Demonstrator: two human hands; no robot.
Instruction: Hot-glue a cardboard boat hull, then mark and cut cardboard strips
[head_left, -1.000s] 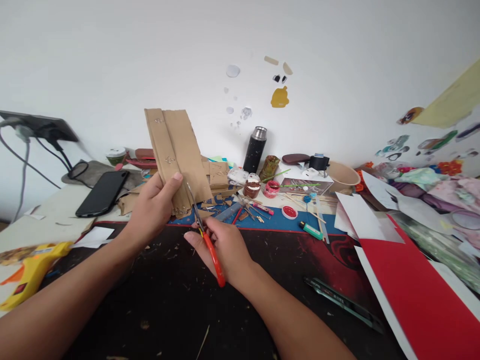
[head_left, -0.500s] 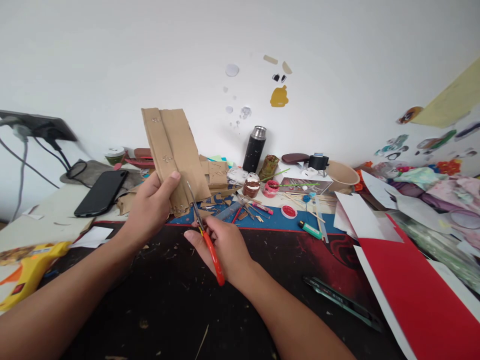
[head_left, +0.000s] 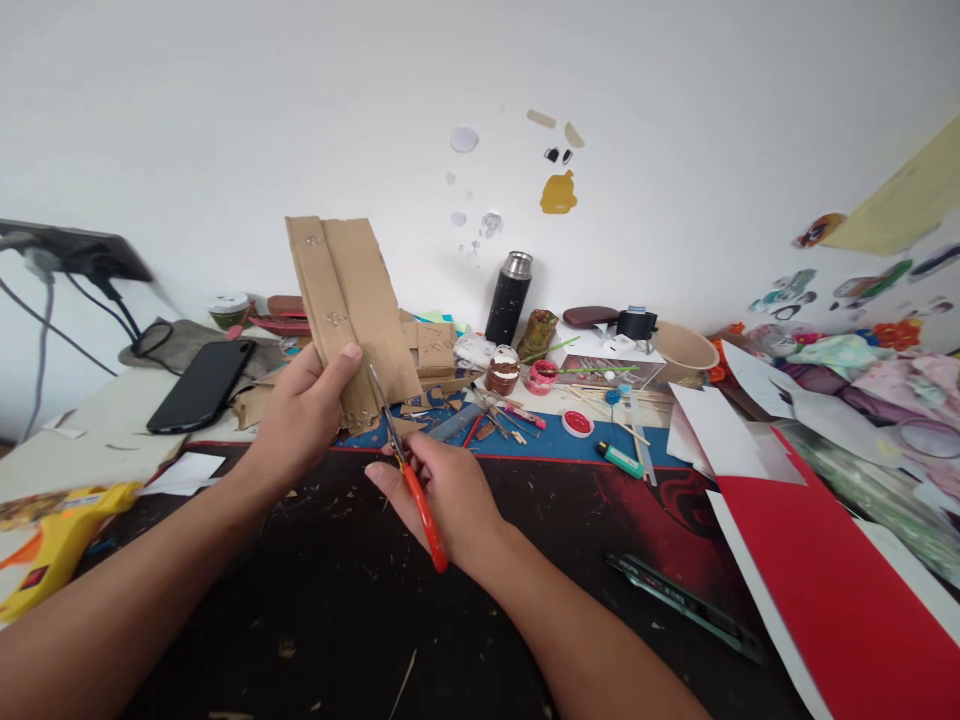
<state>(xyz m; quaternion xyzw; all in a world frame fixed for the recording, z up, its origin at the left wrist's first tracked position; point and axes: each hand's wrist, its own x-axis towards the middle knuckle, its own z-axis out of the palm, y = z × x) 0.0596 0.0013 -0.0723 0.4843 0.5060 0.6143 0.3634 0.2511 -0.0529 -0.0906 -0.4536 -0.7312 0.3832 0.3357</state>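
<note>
My left hand [head_left: 311, 405] grips a creased piece of brown cardboard [head_left: 364, 290] by its lower left side, thumb on the front face. The cardboard is raised above the desk and leans slightly left. My right hand [head_left: 446, 490] is closed on red-handled scissors [head_left: 421, 510]. Their blades point up and to the left, overlapping the cardboard's lower part in view. Whether the blades bite into the cardboard, I cannot tell. Part of the scissors' handle is hidden by my fingers.
Behind my hands are cardboard scraps [head_left: 435, 345], a black flask [head_left: 510, 298] and paint jars [head_left: 502, 370]. To the left lie a phone [head_left: 201, 387] and a yellow glue gun [head_left: 64, 545]. A utility knife [head_left: 682, 605] and red paper [head_left: 832, 580] lie at right.
The cardboard has shifted very slightly to the right. The scissors have turned a little, their blade tips moving slightly left. Both hands keep their hold.
</note>
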